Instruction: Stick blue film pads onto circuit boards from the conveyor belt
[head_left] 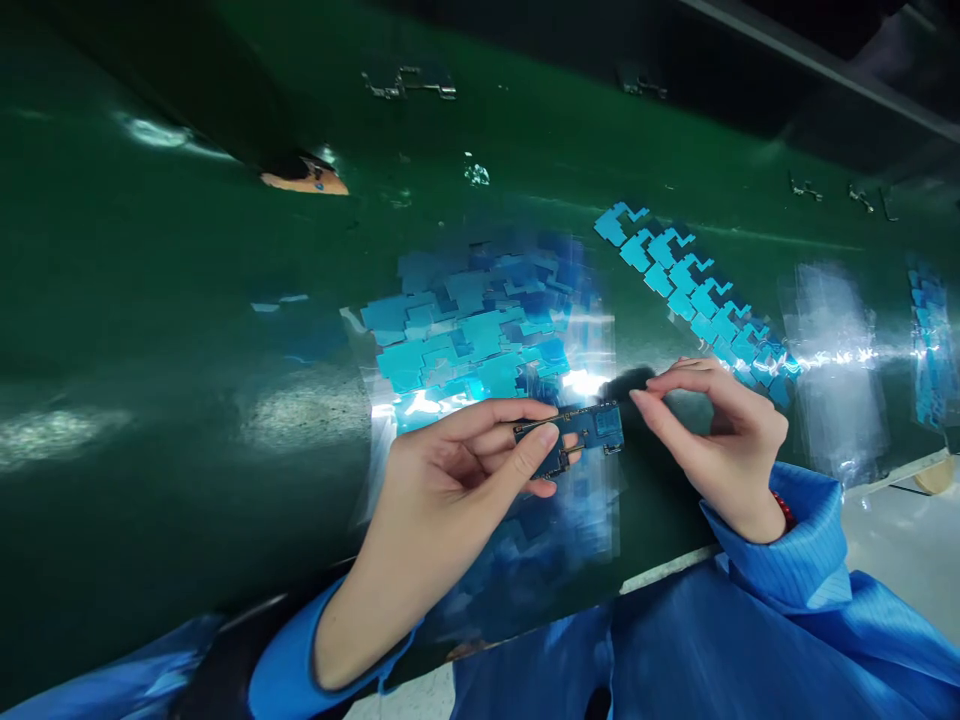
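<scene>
My left hand (446, 485) grips a small dark circuit board (604, 426) between thumb and fingers, over the green worktop (187, 520). Its right end sticks out past my fingertips, and a notch shows along one side. To the right, apart from the board, my right hand (724, 430) is closed in a pinch; whatever its fingertips hold, if anything, is too small to make out. Behind the board lies a loose pile of blue film pieces (469, 335) on clear sheets. Beyond my right hand runs a slanted row of cut blue film pieces (682, 285).
More circuit boards (409, 82) lie at the back, with small board parts (806, 188) at the right. A stack of clear sheets (836, 350) and another blue film pile (930, 345) are on the right. A dark post with a broken tan end (307, 180) stands at back left.
</scene>
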